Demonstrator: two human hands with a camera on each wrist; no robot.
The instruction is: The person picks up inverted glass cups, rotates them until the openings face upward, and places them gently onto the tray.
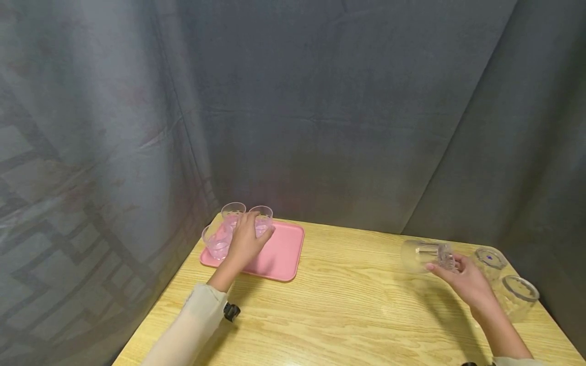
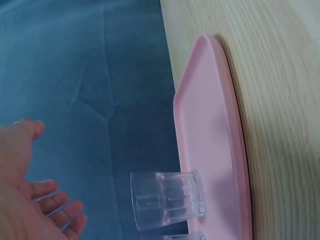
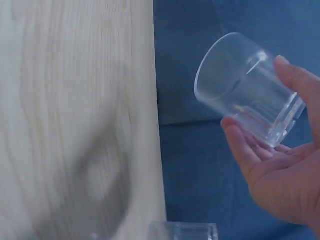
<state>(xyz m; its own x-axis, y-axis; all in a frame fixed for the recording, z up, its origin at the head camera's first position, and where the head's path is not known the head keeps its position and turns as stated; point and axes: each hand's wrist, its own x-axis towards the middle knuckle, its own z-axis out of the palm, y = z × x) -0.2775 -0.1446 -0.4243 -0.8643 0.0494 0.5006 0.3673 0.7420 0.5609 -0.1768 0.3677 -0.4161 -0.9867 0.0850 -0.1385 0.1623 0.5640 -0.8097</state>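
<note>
My right hand (image 1: 473,285) grips a clear plastic tumbler (image 1: 421,255) near its base, thumb on one side and fingers on the other. The tumbler is tipped on its side above the table, its mouth facing left. In the right wrist view the grip on the tumbler (image 3: 250,87) shows closely. Over the pink tray (image 1: 287,249) at the left is my left hand (image 1: 245,241), holding nothing, its fingers loosely spread. Three clear tumblers stand upright on the tray: one at the front left (image 1: 217,246), one behind (image 1: 232,209), and one partly covered by the hand (image 1: 264,214).
Two more clear tumblers stand upside down at the table's right edge, one farther back (image 1: 490,258) and one nearer (image 1: 521,288). Grey curtains (image 1: 320,112) hang behind and beside the wooden table (image 1: 329,315).
</note>
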